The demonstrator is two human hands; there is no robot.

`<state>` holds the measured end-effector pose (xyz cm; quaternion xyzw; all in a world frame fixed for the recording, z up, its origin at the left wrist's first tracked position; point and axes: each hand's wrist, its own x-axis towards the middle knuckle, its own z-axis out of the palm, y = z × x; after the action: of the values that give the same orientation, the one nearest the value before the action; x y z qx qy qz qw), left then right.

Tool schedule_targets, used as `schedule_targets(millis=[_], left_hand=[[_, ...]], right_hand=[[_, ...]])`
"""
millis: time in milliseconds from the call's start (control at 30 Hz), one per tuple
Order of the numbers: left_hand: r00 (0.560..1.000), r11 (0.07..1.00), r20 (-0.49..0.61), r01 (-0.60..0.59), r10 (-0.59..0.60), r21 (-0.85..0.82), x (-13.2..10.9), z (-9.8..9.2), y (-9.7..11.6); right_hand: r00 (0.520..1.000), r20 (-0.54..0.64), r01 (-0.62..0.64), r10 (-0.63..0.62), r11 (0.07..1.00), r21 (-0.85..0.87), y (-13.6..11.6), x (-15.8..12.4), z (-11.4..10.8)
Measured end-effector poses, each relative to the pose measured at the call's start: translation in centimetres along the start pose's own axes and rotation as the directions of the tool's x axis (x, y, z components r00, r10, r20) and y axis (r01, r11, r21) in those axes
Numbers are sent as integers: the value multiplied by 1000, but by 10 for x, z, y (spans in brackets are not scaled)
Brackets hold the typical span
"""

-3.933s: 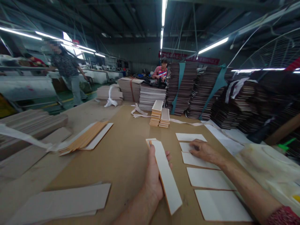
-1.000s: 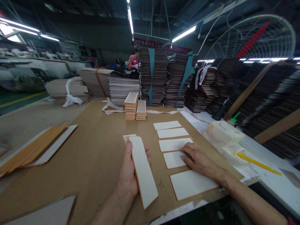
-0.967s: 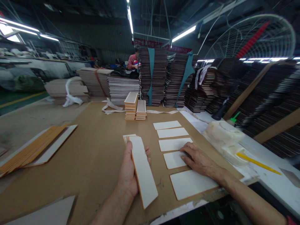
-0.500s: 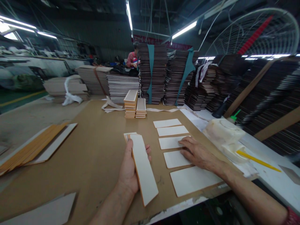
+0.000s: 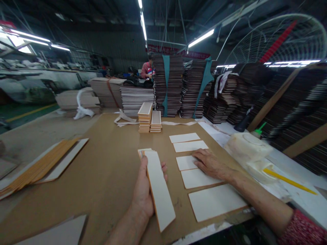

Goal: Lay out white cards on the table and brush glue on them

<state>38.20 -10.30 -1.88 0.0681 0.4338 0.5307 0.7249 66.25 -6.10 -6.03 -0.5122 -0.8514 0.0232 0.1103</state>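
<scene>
My left hand (image 5: 144, 189) is wrapped round a small bundle of white board strips (image 5: 159, 190) with orange-brown edges, tilted over the table. My right hand (image 5: 211, 165) lies palm down with its fingers stretched over the third board strip (image 5: 185, 163) of a column. The near edge of that strip meets the fourth strip (image 5: 196, 178). Beyond them lie two more strips, the farthest strip (image 5: 184, 137) and the second strip (image 5: 190, 146). Nearest me is a wider white board (image 5: 217, 201). My right fingers and forearm hide parts of the strips.
Two short stacks of strips (image 5: 145, 117) stand at the back of the brown table top (image 5: 109, 163). Fanned boards (image 5: 46, 165) lie at left. A cream plastic container (image 5: 246, 148) and a yellow tool (image 5: 290, 181) sit at right. Tall dark stacks (image 5: 168, 85) block the back.
The third strip has slid towards me, closing its gap with the fourth, under my right hand. My left hand keeps its hold on the bundle. The view has shifted slightly.
</scene>
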Motion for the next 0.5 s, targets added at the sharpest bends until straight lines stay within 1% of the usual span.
schedule_targets(millis=[67,133,200,300,400,500], left_hand=[[1000,1000,-5,19,-19,-10,-1,1,0],[999,999,-18,42,-42,-13,-2,2,0],[998,999,-36,45,-46,-16,-3,3,0],[999,1000,-42,14,-14,-18,-2,3,0],[999,1000,-39,-3,2,-16,1,1,-1],[1000,1000,-22,11,-11,-14,4,-2,-1]], right_hand=[[1000,2,8,-8,1000,1,0,-1,-1],[1000,0,20,-20,1000,2,2,3,-4],[1000,-13,24,-24,1000,-1,8,15,-7],[999,-34,15,-15,1000,-18,20,38,-9],[1000,-30,-5,3,999,-43,32,60,-4],[999,-22,-31,30,997,-69,39,72,3]])
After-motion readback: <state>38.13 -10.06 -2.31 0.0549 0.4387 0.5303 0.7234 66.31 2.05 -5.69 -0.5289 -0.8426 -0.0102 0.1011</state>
